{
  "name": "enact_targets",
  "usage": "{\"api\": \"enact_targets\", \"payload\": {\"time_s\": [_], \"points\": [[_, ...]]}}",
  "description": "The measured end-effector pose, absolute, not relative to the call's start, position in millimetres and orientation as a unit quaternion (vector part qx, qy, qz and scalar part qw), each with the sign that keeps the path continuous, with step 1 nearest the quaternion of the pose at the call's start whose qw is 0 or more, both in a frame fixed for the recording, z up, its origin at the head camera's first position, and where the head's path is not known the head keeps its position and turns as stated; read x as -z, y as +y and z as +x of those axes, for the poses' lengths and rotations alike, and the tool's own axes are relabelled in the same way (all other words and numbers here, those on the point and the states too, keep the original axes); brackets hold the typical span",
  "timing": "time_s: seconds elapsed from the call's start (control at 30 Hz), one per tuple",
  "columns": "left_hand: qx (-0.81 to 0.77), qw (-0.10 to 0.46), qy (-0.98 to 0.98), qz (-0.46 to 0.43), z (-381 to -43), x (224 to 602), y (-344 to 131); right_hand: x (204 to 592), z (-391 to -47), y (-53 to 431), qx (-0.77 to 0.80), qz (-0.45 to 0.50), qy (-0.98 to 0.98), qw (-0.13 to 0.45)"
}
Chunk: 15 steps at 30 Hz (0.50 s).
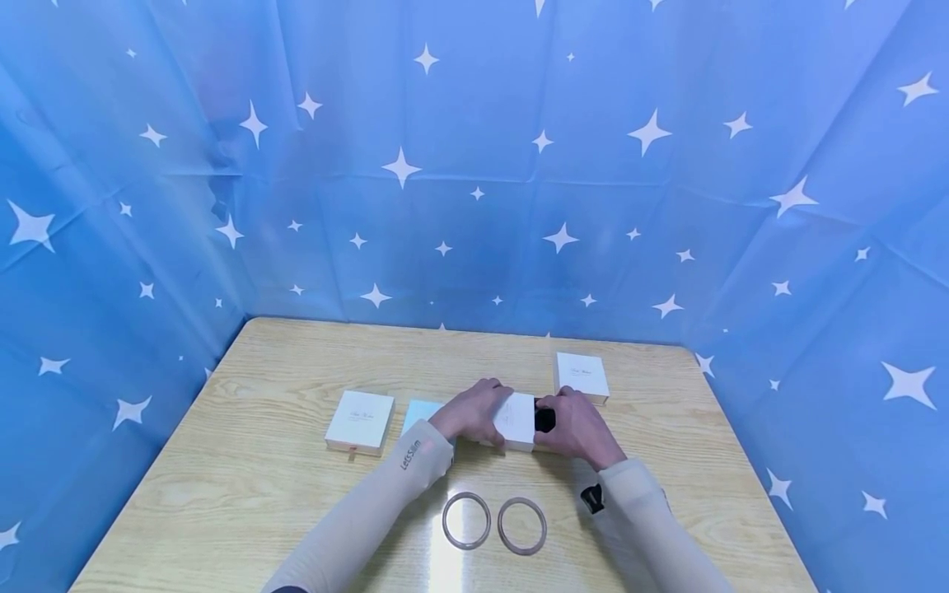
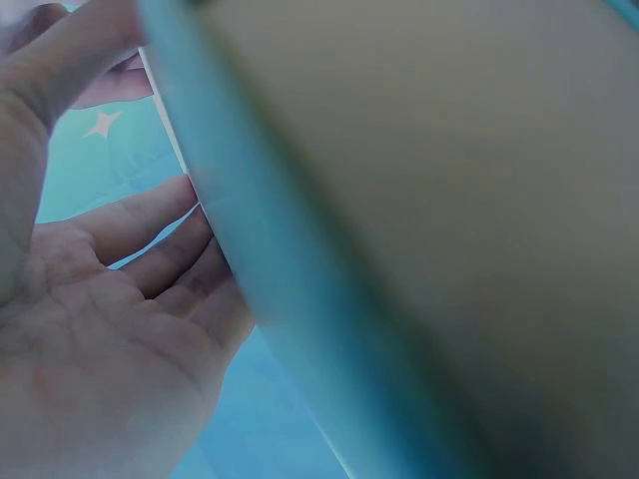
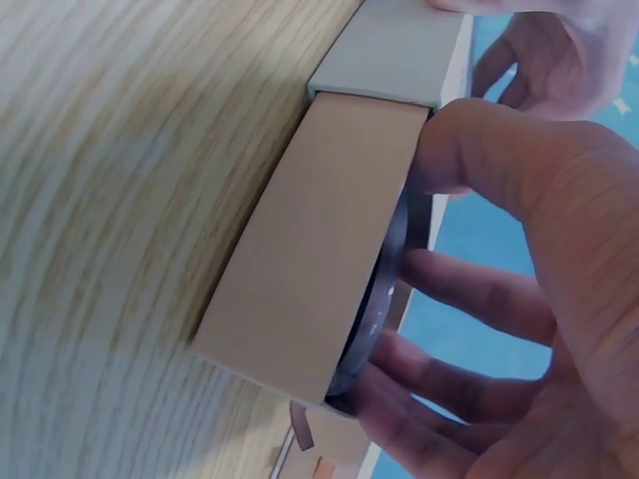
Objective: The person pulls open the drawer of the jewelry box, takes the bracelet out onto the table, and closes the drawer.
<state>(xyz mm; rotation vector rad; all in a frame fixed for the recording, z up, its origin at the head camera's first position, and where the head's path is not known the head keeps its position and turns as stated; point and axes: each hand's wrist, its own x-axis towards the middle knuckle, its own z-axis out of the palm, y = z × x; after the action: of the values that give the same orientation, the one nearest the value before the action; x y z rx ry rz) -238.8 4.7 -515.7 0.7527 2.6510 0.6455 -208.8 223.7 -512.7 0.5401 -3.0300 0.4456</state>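
My left hand [image 1: 474, 412] grips the white sleeve of a slide-out box [image 1: 516, 420], thumb on the near side and fingers over the far side. Out of its right end comes the pinkish drawer [image 3: 310, 239], with a dark lining. A grey, ring-shaped bangle [image 3: 384, 289] lies tilted in the drawer, partly hidden by its wall. At the drawer, my right hand [image 1: 574, 424] holds the bangle between thumb and curled fingertips. In the left wrist view, a blurred blue-edged box [image 2: 290, 269] covers much of the left hand's work.
Two bangles, one left [image 1: 467, 547] and one right [image 1: 522, 553], lie flat near the front. A white box [image 1: 361, 417] with a ribbon tab stands left, another white box [image 1: 582, 373] back right. A light blue box [image 1: 419, 412] sits beneath the left wrist. A starry curtain [image 1: 474, 123] surrounds the table.
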Motion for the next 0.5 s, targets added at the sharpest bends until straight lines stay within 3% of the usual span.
{"api": "enact_targets", "payload": {"time_s": [0.5], "points": [[-0.226,0.151,0.926,0.261,-238.2,516.3,5.2,514.3,-211.9,227.0,-0.157,0.196,-0.967,0.035]]}}
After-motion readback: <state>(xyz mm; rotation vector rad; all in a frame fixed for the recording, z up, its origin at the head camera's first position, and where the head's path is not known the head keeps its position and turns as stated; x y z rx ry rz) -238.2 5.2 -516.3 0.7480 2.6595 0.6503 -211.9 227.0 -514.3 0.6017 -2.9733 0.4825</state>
